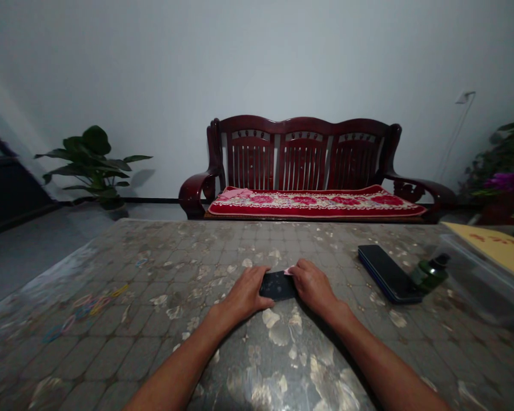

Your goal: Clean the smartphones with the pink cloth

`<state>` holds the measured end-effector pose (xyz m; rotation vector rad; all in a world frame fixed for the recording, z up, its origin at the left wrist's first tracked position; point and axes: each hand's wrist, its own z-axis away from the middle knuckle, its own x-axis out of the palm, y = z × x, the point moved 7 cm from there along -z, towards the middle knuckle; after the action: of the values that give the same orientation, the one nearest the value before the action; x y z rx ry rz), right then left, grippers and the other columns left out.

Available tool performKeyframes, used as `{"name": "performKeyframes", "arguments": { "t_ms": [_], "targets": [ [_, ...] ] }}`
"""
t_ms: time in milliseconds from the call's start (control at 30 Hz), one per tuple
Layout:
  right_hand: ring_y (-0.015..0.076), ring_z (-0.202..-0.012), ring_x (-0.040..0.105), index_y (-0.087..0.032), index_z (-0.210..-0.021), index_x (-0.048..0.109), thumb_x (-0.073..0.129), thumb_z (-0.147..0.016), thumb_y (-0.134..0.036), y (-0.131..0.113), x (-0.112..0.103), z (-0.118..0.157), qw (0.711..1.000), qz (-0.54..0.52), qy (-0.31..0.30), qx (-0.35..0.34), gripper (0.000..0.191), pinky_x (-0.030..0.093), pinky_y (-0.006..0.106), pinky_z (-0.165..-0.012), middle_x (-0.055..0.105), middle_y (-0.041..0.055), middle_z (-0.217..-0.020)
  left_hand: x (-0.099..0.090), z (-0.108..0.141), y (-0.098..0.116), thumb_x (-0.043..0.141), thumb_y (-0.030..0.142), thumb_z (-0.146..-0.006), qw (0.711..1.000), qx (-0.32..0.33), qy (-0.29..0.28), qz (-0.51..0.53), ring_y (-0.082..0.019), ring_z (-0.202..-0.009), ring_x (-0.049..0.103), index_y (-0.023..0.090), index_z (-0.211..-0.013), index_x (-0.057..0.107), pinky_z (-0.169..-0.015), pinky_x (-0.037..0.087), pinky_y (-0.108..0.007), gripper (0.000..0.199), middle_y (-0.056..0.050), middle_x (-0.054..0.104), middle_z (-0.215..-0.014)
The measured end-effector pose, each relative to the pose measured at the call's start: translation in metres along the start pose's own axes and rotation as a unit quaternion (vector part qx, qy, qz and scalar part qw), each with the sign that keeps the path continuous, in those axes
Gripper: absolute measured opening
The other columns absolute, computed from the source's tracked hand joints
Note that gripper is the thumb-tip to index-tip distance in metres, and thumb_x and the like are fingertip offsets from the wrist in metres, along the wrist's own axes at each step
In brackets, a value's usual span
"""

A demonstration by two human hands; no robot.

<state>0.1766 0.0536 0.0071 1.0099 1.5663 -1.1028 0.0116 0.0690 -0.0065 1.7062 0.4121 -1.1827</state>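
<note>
A dark, flat rectangular object, like a phone (277, 286), lies crosswise between my two hands over the patterned tablecloth (154, 342). My left hand (247, 291) grips its left end, with the thumb at the near edge and fingers at the far edge. At the other end, my right hand (312, 284) pinches a small pink-and-white piece (288, 270) against the object's far right corner. What the pink piece is cannot be made out.
Right of my hands lie a dark flat case (388, 273), a green bottle with a black cap (430, 273) and a clear plastic box (484, 279) under a yellow sheet (492, 242). Colourful bands (89, 305) are scattered left. Beyond the table stands a wooden bench (304, 154).
</note>
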Motion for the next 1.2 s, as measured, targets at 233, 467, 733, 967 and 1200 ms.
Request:
{"name": "performKeyframes", "arguments": {
  "t_ms": [233,467,733,967,1200],
  "targets": [
    [0.0208,-0.096,0.060,-0.020,-0.107,0.074,0.046,-0.099,-0.014,0.009,-0.004,0.000,0.999,0.018,-0.003,0.029,0.029,0.039,0.027,-0.079,0.066,0.0096,-0.103,0.002,-0.001,-0.004,0.084,0.022,-0.065,1.000,-0.003,0.003,0.015,-0.033,-0.127,0.052,0.018,-0.136,0.052,-0.109,0.040,-0.044,0.079,-0.014,0.060,-0.136],
    [0.0196,-0.096,0.059,-0.021,-0.110,0.073,0.046,-0.099,-0.014,0.000,-0.003,0.001,1.000,-0.006,-0.003,0.010,0.030,0.039,0.026,-0.079,0.066,0.0082,-0.103,0.000,-0.001,-0.002,0.085,0.023,-0.063,0.999,0.001,0.017,0.029,-0.034,-0.125,0.054,0.020,-0.138,0.051,-0.105,0.044,-0.045,0.082,-0.012,0.061,-0.133],
    [0.0200,-0.094,0.060,-0.021,-0.111,0.073,0.046,-0.098,-0.013,-0.001,-0.002,0.001,1.000,-0.004,-0.005,0.010,0.031,0.039,0.027,-0.077,0.065,0.0086,-0.102,0.004,0.001,0.004,0.084,0.019,-0.063,0.999,-0.006,0.013,0.033,-0.033,-0.127,0.053,0.018,-0.140,0.050,-0.107,0.042,-0.044,0.083,-0.013,0.061,-0.135],
    [0.0189,-0.096,0.060,-0.023,-0.110,0.073,0.048,-0.098,-0.014,-0.013,0.003,0.006,0.998,-0.042,0.000,-0.047,0.029,0.039,0.026,-0.080,0.065,0.0065,-0.099,0.004,0.001,0.001,0.084,0.019,-0.062,0.999,0.006,0.012,0.046,-0.033,-0.127,0.053,0.019,-0.139,0.051,-0.108,0.042,-0.045,0.084,-0.013,0.061,-0.135],
    [0.0190,-0.091,0.063,-0.023,-0.107,0.075,0.049,-0.094,-0.014,-0.004,-0.008,0.012,0.999,-0.031,-0.035,-0.027,0.031,0.040,0.026,-0.076,0.067,0.0064,-0.098,0.002,0.001,0.000,0.082,0.020,-0.065,0.999,0.000,0.002,0.051,-0.032,-0.124,0.056,0.019,-0.139,0.050,-0.105,0.044,-0.043,0.080,-0.013,0.062,-0.132]
  ]
}}
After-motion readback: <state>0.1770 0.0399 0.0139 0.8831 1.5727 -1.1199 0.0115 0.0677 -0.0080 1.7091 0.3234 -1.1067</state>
